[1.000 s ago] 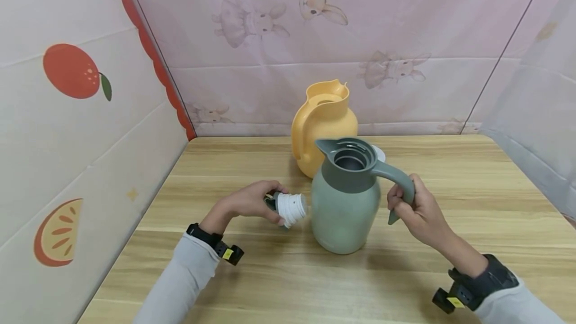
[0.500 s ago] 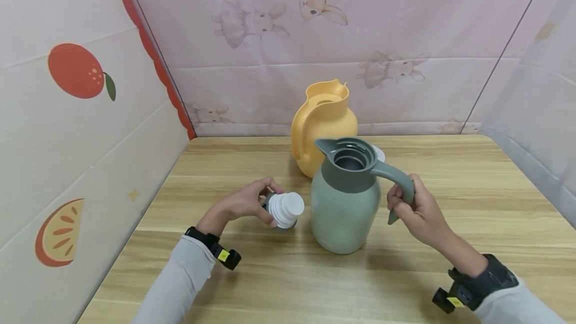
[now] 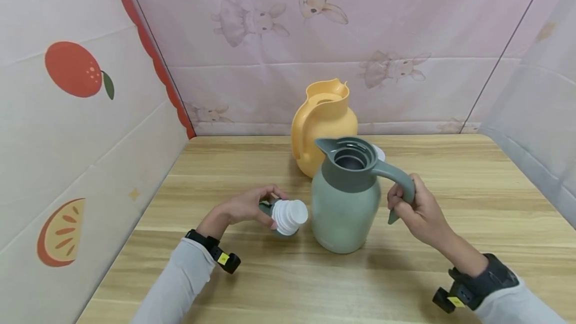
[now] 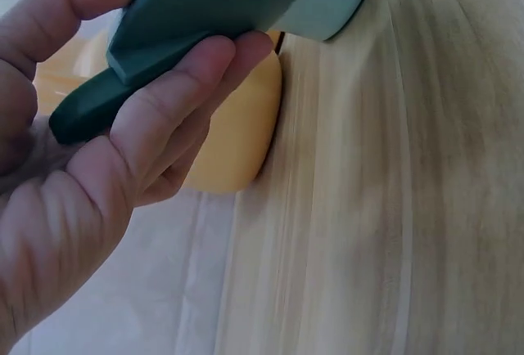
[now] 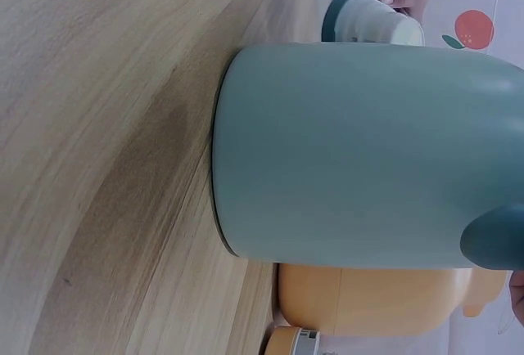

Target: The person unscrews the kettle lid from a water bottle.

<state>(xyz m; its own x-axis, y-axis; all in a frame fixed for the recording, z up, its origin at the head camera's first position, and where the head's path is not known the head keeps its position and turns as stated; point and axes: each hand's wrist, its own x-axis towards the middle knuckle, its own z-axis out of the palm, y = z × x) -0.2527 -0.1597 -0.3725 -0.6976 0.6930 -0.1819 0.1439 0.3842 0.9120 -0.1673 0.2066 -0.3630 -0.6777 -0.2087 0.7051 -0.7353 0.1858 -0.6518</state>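
Observation:
A pale green vacuum jug (image 3: 345,216) stands upright on the table, its dark green mouth uncovered. My right hand (image 3: 420,211) grips the jug's curved handle (image 3: 396,176). To the left of the jug, my left hand (image 3: 245,208) holds the jug lid (image 3: 290,216) by its dark green top. The lid is tipped so its white threaded stopper faces the jug and the camera. In the left wrist view, fingers (image 4: 155,114) lie along the lid's dark green edge. From the right wrist view, the stopper (image 5: 372,21) shows beyond the jug's body.
A yellow jug (image 3: 330,126) stands behind the green one, partly hidden by it. A yellow and white piece (image 5: 291,343) lies on the wooden table (image 3: 315,289) near it, mostly hidden in the head view. Printed cloth walls rise at the back and sides.
The left hand has turned the lid so the stopper's white end faces more toward the camera, then lowered it slightly and brought it rightward. The right hand and green jug stay put.

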